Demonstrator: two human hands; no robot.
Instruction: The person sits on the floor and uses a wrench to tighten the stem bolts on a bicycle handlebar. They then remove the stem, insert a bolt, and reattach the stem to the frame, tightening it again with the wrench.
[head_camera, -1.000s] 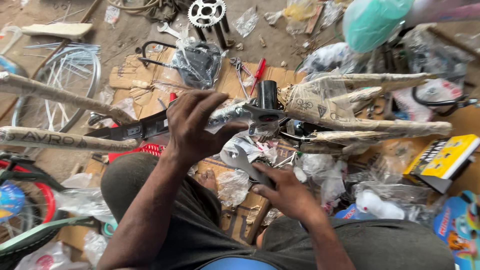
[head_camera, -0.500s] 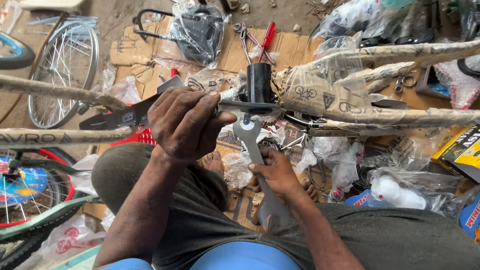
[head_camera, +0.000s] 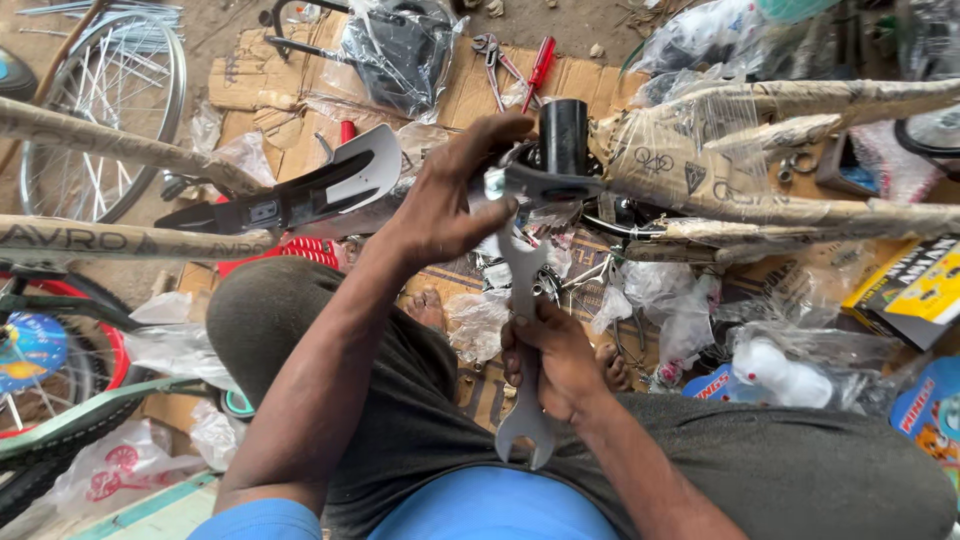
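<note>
The left hand (head_camera: 450, 205) is curled over the top of a bicycle frame (head_camera: 760, 160) wrapped in paper and plastic, its fingers pressed against a grey bracket (head_camera: 545, 182) at the foot of a black tube (head_camera: 563, 135) that stands upright from the frame. The thumb lies along the bracket's near side. The right hand (head_camera: 550, 360) is closed in a fist around the middle of a flat grey spanner (head_camera: 524, 330). The spanner runs almost straight up and down in the view: its upper end reaches the bracket just under the left hand, and its open forked end sticks out below the fist, over the person's lap.

A black mudguard (head_camera: 300, 195) with a pale rounded tip points toward the left hand from the left, just beside the wrist. On the cardboard (head_camera: 580, 75) spread over the ground beyond the frame lie pliers (head_camera: 492, 55) and a red screwdriver (head_camera: 540, 62), side by side, near its far edge. A spoked wheel (head_camera: 110, 110) lies at the far left, off the cardboard. A white plastic part in a bag (head_camera: 785, 375) sits to the right of the right hand, well apart from it. Two bare feet show between the knees, under the spanner.
</note>
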